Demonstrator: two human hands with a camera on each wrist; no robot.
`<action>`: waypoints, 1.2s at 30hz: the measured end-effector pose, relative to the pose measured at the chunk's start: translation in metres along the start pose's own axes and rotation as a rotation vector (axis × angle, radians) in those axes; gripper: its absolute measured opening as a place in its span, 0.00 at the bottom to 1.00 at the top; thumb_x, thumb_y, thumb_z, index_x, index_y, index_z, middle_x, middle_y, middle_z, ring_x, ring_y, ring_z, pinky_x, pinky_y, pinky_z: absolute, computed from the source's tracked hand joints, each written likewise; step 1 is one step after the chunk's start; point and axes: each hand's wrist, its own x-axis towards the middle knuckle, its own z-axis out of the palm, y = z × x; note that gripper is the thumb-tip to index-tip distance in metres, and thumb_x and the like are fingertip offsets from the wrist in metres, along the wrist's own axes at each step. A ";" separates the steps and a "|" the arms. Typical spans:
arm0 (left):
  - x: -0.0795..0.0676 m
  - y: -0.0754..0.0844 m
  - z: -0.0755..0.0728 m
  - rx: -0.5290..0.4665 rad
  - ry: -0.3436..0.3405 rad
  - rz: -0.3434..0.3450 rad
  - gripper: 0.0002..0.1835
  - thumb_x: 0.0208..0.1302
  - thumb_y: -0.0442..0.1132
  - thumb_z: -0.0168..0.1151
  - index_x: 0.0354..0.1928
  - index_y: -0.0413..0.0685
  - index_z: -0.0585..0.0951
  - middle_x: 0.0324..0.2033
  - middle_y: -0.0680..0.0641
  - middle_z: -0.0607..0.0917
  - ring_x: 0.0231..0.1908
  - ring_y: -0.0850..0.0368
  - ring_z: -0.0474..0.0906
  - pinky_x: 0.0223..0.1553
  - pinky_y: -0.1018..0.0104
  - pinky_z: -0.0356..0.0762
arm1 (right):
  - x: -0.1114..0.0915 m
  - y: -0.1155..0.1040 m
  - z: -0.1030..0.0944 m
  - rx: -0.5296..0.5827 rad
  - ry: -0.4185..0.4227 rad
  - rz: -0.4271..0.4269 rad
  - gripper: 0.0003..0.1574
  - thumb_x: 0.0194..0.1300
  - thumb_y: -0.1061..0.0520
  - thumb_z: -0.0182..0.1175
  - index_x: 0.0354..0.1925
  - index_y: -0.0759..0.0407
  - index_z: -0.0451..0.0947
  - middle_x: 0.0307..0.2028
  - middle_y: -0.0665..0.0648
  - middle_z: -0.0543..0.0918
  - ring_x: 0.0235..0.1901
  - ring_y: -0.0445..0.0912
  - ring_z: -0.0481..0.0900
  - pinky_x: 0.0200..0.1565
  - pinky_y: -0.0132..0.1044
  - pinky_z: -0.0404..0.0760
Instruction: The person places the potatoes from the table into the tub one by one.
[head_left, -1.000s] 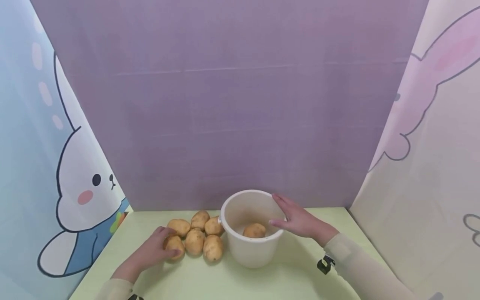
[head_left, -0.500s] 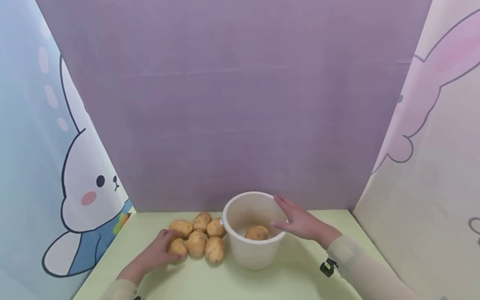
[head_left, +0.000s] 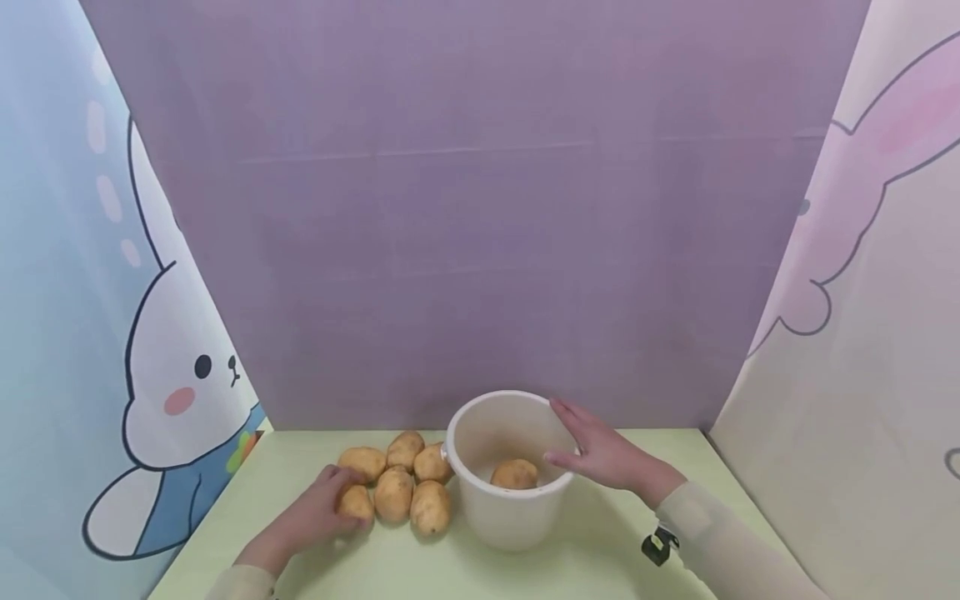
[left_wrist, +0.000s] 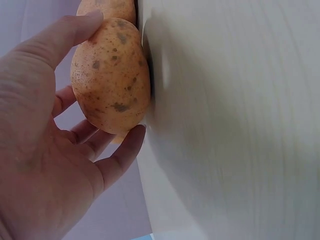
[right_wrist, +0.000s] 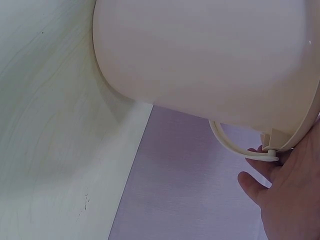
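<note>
My left hand point(head_left: 313, 514) holds the nearest-left potato point(head_left: 357, 504) of a group on the table. In the left wrist view, the thumb lies on one end of that brown-spotted potato point(left_wrist: 112, 75) and the fingers curl round its other end. A white bucket point(head_left: 510, 523) stands upright to the right of the group, one potato point(head_left: 514, 474) visible at its bottom. My right hand point(head_left: 609, 452) holds the bucket's right rim, thumb over the inner side. In the right wrist view, fingers show outside beside the handle point(right_wrist: 232, 145); the bucket hides the thumb.
Several more potatoes, among them a front one point(head_left: 431, 508) and a back one point(head_left: 405, 450), lie close together between my left hand and the bucket. A purple wall point(head_left: 480, 250) rises behind the pale green table point(head_left: 420, 571); rabbit-printed curtains point(head_left: 172, 375) flank it.
The left hand's fingers have closed further round the front-left potato. The right hand stays on the bucket rim; the whole head view has shifted slightly.
</note>
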 end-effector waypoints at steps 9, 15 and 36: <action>-0.001 0.001 0.000 0.000 0.010 0.009 0.38 0.56 0.50 0.87 0.66 0.46 0.83 0.56 0.45 0.77 0.56 0.47 0.80 0.67 0.32 0.76 | 0.001 0.001 0.000 -0.009 -0.002 -0.003 0.63 0.77 0.31 0.65 0.87 0.68 0.53 0.85 0.69 0.58 0.82 0.70 0.59 0.76 0.71 0.63; -0.001 0.004 -0.005 0.027 0.003 0.065 0.37 0.59 0.56 0.85 0.66 0.49 0.83 0.55 0.49 0.77 0.55 0.53 0.79 0.64 0.39 0.78 | 0.002 0.002 -0.002 -0.018 -0.008 0.005 0.64 0.77 0.30 0.65 0.87 0.68 0.53 0.85 0.69 0.58 0.82 0.70 0.59 0.76 0.72 0.64; 0.006 0.051 -0.034 0.040 0.077 0.258 0.28 0.66 0.58 0.78 0.61 0.54 0.83 0.55 0.59 0.78 0.52 0.60 0.80 0.56 0.55 0.82 | 0.001 0.002 0.002 -0.013 0.026 -0.036 0.62 0.76 0.32 0.66 0.85 0.70 0.55 0.84 0.71 0.60 0.81 0.71 0.61 0.75 0.71 0.64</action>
